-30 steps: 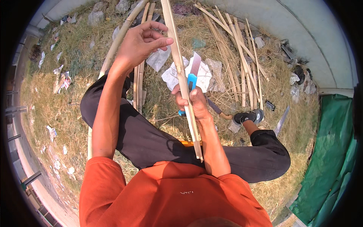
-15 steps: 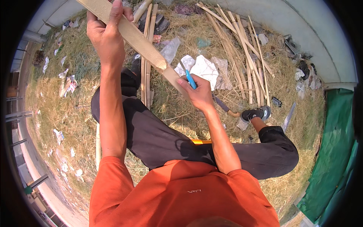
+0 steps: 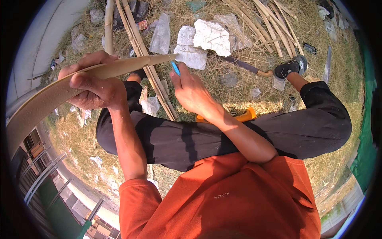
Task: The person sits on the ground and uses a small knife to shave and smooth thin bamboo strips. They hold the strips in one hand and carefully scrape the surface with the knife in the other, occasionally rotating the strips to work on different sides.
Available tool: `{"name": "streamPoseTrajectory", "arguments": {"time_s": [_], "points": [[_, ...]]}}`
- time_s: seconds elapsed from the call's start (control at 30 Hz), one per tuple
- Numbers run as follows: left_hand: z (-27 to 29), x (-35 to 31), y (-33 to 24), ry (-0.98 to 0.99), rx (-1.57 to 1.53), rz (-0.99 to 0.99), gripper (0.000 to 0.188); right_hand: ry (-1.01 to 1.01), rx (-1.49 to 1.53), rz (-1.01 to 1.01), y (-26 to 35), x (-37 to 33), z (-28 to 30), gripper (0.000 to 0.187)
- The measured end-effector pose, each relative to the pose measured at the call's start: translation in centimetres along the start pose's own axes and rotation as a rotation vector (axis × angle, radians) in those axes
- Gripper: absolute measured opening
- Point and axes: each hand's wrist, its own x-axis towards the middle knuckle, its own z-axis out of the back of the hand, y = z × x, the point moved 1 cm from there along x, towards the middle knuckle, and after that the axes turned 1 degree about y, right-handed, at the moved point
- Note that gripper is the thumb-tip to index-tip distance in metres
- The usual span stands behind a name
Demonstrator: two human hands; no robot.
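My left hand (image 3: 95, 81) is closed around a long, wide bamboo strip (image 3: 129, 65), thumb on the near side. The strip runs from the far left edge across to a thinned, narrow end beside my right hand. My right hand (image 3: 193, 91) grips a small blue-handled knife (image 3: 175, 68), held up at that narrow end. Its blade is hard to make out here, and I cannot tell whether it touches the strip. Both hands are raised above my black-trousered legs.
Long split bamboo strips (image 3: 148, 65) lie on the dry grass past my left knee, and several more (image 3: 274, 26) at the far right. Crumpled white sheets (image 3: 211, 36) lie between. A wooden-handled tool (image 3: 248, 66) rests by my right foot. Something yellow-orange (image 3: 247, 114) shows behind my right forearm.
The strip has swung from a steep slant to nearly level at its narrow end. My left hand has moved down and left; my right hand has left the strip, shifting slightly left with the knife.
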Motion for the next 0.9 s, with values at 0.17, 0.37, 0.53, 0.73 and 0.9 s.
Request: {"name": "streamPoseTrajectory", "arguments": {"time_s": [0.17,0.37,0.53,0.73,0.9], "points": [[2.1,-0.8,1.1,-0.095,0.044,0.092,0.043,-0.058,-0.383,0.349,-1.0,0.4,-0.5,0.017],[5.5,-1.6,1.6,-0.088,-0.166,0.262,0.042,0.028,-0.060,0.033,-0.6,0.7,-0.8,0.017],[3.6,-2.1,-0.1,-0.101,0.103,0.263,0.044,0.057,0.134,-0.129,-0.6,1.0,-1.4,0.024],[3.8,-1.3,0.8,-0.093,0.126,0.207,0.050,0.168,0.103,-0.263,-2.3,2.8,-0.9,0.027],[3.0,-0.8,1.2,-0.050,0.262,0.047,0.052,0.177,0.062,-0.337,-6.3,2.9,-3.3,0.031]]}}
